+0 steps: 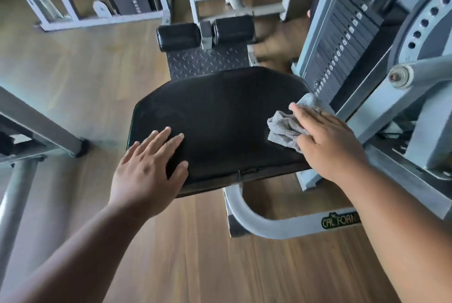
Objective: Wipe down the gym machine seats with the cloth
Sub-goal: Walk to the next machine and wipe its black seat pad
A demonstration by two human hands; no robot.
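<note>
A black padded machine seat [220, 116] fills the middle of the head view. My left hand [149, 170] rests flat on its near left corner with straight, spread fingers. My right hand [325, 141] lies flat on a crumpled grey cloth [283, 129] and presses it onto the seat's right edge. Part of the cloth sticks out beyond my fingertips toward the weight stack; the rest is hidden under my palm.
Two black roller pads [205, 33] and a treaded footplate [208, 60] sit beyond the seat. A weight stack [342, 48] and grey frame [415, 106] stand close on the right. A curved grey base tube [269, 224] lies below the seat. Another machine's frame [36, 126] stands left on wooden floor.
</note>
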